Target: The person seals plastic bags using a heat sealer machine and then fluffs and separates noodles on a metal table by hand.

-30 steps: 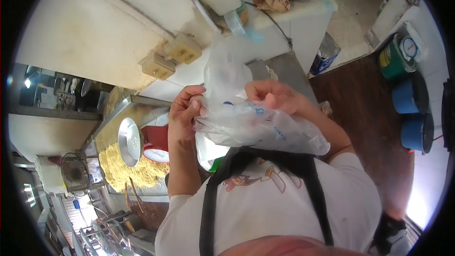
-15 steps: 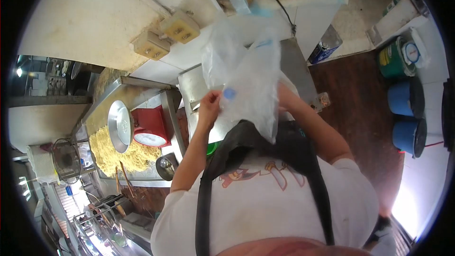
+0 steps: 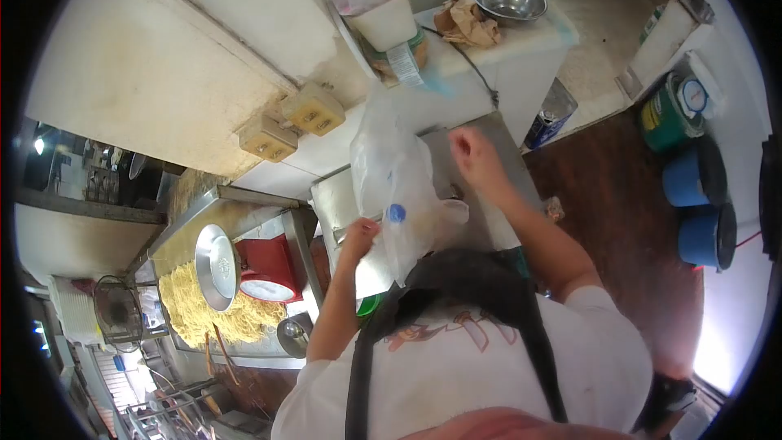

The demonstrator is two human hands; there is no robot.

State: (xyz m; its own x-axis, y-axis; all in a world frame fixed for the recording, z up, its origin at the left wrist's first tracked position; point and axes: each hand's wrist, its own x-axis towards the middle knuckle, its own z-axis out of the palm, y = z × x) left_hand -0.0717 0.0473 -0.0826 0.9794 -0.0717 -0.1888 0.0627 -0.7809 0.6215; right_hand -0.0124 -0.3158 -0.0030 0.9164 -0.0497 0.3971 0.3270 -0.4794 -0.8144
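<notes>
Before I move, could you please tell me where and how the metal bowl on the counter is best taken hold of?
Probably by the right-hand rim of the metal bowl, coming from the right: it sits open side up, so the rim offers an edge to pinch, while crumpled brown paper crowds its left side.

Noodles (image 3: 183, 310) lie in a heap on the metal table (image 3: 265, 341), a shiny bowl (image 3: 509, 2) sits beside brown paper (image 3: 466, 23) on the white counter (image 3: 525, 39), and two blue buckets (image 3: 692, 181) stand on the brown floor (image 3: 607, 204).
</notes>
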